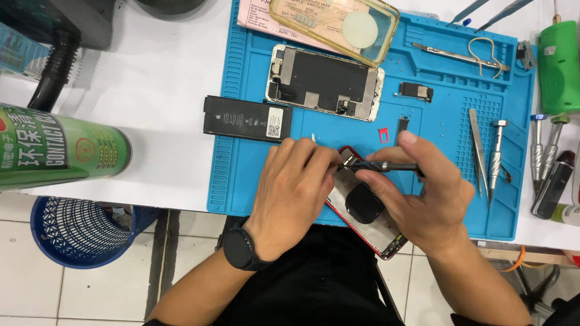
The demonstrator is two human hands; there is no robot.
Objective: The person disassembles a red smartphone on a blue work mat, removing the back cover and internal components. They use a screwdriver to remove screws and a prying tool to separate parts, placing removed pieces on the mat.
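Observation:
My left hand (293,187), with a black watch on its wrist, presses down on the top end of an opened red phone body (370,222) that lies at the near edge of the blue work mat (241,175). My right hand (426,190) grips a thin dark screwdriver (382,165) held level, its tip at the phone's upper corner beside my left fingers. A black round coil sits inside the phone shell. Behind the hands lie a black battery (246,119) and the phone's screen assembly (325,81), face down.
A clear phone case (334,25) rests on pink paper at the mat's far edge. Tweezers (478,150), screwdrivers (496,150) and other tools lie on the right. A green spray can (60,148) lies on the left, and a blue basket (78,232) stands on the floor below.

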